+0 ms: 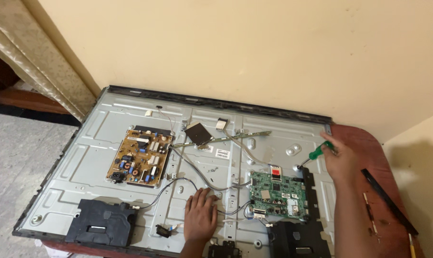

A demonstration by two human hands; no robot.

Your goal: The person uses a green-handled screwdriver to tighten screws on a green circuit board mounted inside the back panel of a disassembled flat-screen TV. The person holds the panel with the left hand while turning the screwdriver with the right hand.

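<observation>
Gripping a green-handled screwdriver (pixel 315 154), the right hand (pixel 339 161) has its fingers curled shut around the handle, with the shaft slanting down and to the left so the tip meets the metal back panel (pixel 97 143) just above the green circuit board (pixel 276 193). The tilt looks chosen to reach a fixing at the board's upper right corner, next to the black bracket (pixel 309 191) along its edge; whether the tip sits in a screw head is too small to tell. The right wrist is bent slightly, the forearm rising from the lower edge of the view over the reddish-brown table (pixel 369 143).

The left hand (pixel 200 213) lies palm down on the panel, fingers spread and holding nothing, just left of the green board and over a thin black wire (pixel 178 181). It appears to press the panel steady while the other hand works. Its forearm comes straight up from the bottom of the view.

Farther left sits a tan power board (pixel 140 157), and below it a black speaker box (pixel 100 222) near the panel's lower edge. Flat grey ribbon cables (pixel 235 141) run across the middle. The whole panel lies flat on the table against a cream wall (pixel 226 48), with a long black strip (pixel 388 200) lying on the table at the right.
</observation>
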